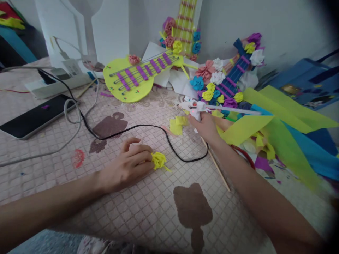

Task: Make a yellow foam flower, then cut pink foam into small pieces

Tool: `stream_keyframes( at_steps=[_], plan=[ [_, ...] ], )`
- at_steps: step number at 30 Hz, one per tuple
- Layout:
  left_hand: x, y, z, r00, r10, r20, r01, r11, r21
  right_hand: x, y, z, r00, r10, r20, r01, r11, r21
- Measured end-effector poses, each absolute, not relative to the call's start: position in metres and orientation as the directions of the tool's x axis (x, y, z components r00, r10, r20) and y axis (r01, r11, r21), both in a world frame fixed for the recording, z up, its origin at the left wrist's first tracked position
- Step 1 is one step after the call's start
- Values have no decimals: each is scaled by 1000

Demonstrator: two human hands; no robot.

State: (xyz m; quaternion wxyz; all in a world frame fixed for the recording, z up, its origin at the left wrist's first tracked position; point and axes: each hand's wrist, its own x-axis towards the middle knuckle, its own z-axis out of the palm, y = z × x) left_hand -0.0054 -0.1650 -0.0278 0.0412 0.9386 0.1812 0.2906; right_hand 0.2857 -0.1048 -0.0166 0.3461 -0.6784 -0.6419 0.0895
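Observation:
My left hand [129,165] rests low over the cloth with curled fingers, their tips closed on a yellow paper flower [159,160] from its left side. A thin yellow tail sticks out from the flower toward the lower right. Farther back, my right hand [208,125] grips a white glue gun [196,110], its nozzle pointing left and a small red light showing on its body. A long pale glue stick [235,110] juts out behind the gun to the right. Just left of this hand lie small yellow paper pieces [177,126].
A yellow paper guitar [140,77] and a flowered blue one [234,77] lean at the back. A black cable [132,127] snakes between the hands. A wooden stick [218,167], crepe strips [296,148], a phone [37,116] and a power strip [45,88] lie around.

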Motion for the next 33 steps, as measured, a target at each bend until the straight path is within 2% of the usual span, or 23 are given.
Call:
stream_keyframes(
  at_steps=[2, 4, 7, 10, 12, 14, 18, 23, 28, 33],
  plan=[
    [-6, -165, -27, 772, 362, 522, 311, -932, 186, 283, -125, -7, 189, 929, 317, 761, 66, -645],
    [-6, -165, -25, 777, 362, 514, 304, -932, 198, 280, -153, 7, 173, 956, 238, 718, 43, -694],
    [-6, -165, -25, 779, 361, 513, 298, -933, 203, 277, -196, 24, 137, 972, 191, 709, 38, -704],
    [-7, -164, -26, 770, 358, 528, 301, -934, 194, 277, -232, 30, 45, 986, 161, 745, 75, -663],
    [-7, -164, -25, 758, 359, 544, 303, -933, 193, 276, -249, 30, -62, 981, 186, 790, 162, -591],
    [-6, -164, -24, 751, 365, 551, 310, -931, 194, 273, -259, 28, -181, 972, 149, 810, 234, -539],
    [-6, -165, -21, 753, 360, 551, 311, -932, 184, 261, -263, 26, -321, 946, 35, 783, 286, -553],
    [-6, -165, -21, 765, 353, 538, 301, -935, 186, 252, -259, 27, -374, 927, 25, 793, 334, -509],
    [-7, -164, -21, 763, 351, 543, 301, -936, 182, 249, -259, 28, -387, 922, -13, 767, 315, -559],
    [-8, -165, -23, 755, 357, 550, 310, -934, 180, 247, -258, 29, -382, 924, -17, 785, 315, -534]
  ],
)
